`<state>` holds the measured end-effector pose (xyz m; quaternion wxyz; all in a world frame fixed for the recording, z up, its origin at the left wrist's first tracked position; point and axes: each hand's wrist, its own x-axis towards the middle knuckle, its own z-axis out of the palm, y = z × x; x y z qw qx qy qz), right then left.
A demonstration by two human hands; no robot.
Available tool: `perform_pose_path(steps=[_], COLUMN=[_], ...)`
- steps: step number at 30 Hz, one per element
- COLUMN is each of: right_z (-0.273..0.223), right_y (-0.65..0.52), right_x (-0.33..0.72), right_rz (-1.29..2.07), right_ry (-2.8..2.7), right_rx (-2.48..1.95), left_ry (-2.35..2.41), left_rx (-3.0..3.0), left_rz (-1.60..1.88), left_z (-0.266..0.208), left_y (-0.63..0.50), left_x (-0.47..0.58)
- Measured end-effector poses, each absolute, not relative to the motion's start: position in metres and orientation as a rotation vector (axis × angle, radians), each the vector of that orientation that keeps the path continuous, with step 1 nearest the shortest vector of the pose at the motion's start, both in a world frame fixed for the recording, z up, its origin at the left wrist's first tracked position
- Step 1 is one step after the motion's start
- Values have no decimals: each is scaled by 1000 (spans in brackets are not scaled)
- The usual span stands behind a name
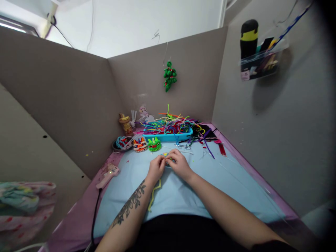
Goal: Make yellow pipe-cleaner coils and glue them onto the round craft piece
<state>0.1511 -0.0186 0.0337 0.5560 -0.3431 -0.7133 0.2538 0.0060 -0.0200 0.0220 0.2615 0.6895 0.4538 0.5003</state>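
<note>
My left hand (156, 167) and my right hand (179, 164) meet over the middle of the blue cloth (194, 196). Fingers of both hands are pinched together on a small fuzzy craft piece (166, 154), blue with some yellow. Most of that piece is hidden behind the fingers, so its shape cannot be made out. A yellow fuzzy stem (154, 189) trails from beneath the left hand toward me. Just beyond the hands stand a green animal-head figure (154, 144) and an orange and white one (140, 145), both of coiled fuzzy stems.
A blue tray (168, 137) heaped with colourful fuzzy stems stands at the back. Scissors (182, 145) lie before it. To the left are a dark bowl (123, 148) and a pink corded tool (107, 176). Grey partitions enclose the table; a clear bin (258, 66) hangs at right.
</note>
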Motion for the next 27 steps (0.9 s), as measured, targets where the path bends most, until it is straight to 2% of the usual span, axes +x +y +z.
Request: perform_pose_path(steps=[8,10,15,20,23,27], right_z=[24,25,27,26,25,24], right_y=[-18,-18,-14,-11,-11,-10], right_x=[150,149,145,144,142,139], right_rz=[455,609,1247,1638,1788,1819], right_ry=[-1848,-1786,-1325,-1302,-1297,-1306], right_rx=[-732,-738,-814,-819,-795,-794], left_ry=[1250,1248,1260,1258,1231,1211], left_rx=[1720,1712,1771,1875,1937,1984], left_rz=[1421,1433,1521,1627,1625,1605], left_z=[24,24,24,26,27,28], left_y=[-15,-15,-18,-21,-22,-22], left_x=[2,1,1,2,3,4])
